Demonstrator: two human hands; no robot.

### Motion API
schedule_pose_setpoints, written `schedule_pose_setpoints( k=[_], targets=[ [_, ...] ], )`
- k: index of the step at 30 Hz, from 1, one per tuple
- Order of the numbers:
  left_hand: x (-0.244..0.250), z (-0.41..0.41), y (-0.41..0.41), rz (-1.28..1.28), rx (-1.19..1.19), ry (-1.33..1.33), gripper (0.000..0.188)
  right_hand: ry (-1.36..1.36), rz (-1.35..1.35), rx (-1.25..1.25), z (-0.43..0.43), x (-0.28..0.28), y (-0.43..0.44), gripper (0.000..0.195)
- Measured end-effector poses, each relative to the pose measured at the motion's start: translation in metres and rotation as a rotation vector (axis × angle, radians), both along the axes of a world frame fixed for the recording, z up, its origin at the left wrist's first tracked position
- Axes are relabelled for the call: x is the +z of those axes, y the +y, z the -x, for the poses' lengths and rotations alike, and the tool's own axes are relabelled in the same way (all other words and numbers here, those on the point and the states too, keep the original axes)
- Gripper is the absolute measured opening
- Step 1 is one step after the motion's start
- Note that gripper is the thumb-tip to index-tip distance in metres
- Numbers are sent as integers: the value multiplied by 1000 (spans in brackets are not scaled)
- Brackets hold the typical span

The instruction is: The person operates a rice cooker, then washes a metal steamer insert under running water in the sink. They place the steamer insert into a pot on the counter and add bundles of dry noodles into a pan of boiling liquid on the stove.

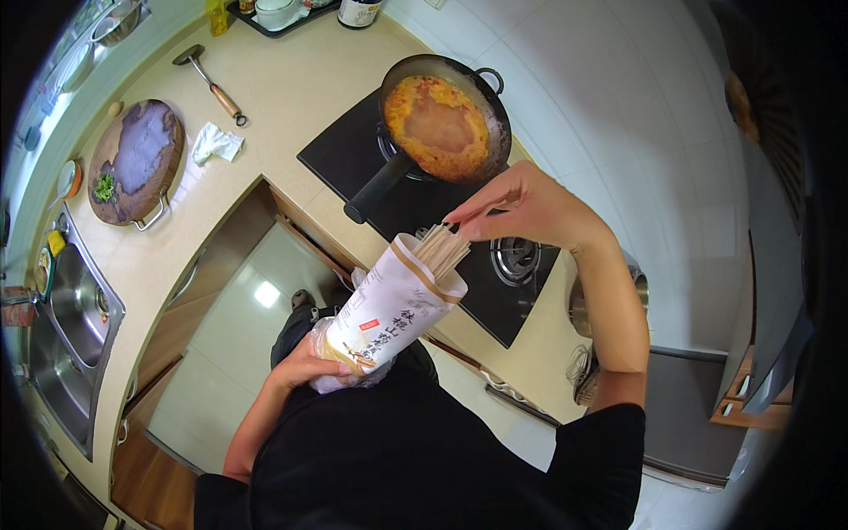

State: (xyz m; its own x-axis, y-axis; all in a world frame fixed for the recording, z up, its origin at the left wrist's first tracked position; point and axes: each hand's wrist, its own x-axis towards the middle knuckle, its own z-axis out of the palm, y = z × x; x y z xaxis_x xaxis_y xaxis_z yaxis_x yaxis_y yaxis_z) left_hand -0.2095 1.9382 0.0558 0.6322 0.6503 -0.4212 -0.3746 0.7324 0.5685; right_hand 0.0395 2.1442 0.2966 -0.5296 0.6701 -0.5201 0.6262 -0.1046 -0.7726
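My left hand (311,363) grips the lower end of a white paper packet (387,311), with clear plastic film bunched around its base. Dried noodles (442,252) stick out of the packet's open top. At their tips, the thumb and forefinger of my right hand (517,205) pinch the noodle ends. Beyond the hands, a dark wok (500,132) holds orange-red, oily broth (440,126). It sits on the far burner of a black gas hob, its handle (381,189) pointing towards the lower left.
The near burner (517,258) has no pan on it. To the left lie a spatula (215,89), a crumpled white cloth (217,144) and a round wooden chopping board (136,162) with chopped greens (104,188). A double steel sink (76,298) is at far left. A metal pot (583,305) stands behind my right forearm.
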Motion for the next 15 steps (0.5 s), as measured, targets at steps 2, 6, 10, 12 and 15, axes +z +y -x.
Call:
schedule_pose_setpoints(
  k=[2,6,10,12,15],
  targets=[
    [-6,0,-4,25,20,-4,69,-3,59,-81,-4,4,3,28],
    [-7,-1,-5,43,53,-15,70,105,-1,-109,-18,-22,-9,39],
    [-10,-3,-9,-1,112,-38,69,166,-66,-186,0,-55,-41,43],
    [-10,-4,-8,-33,107,-34,70,97,-176,-229,14,-65,-52,40],
    [-7,-5,-7,-63,90,-26,71,104,-361,-318,35,-69,-59,37]
  ],
)
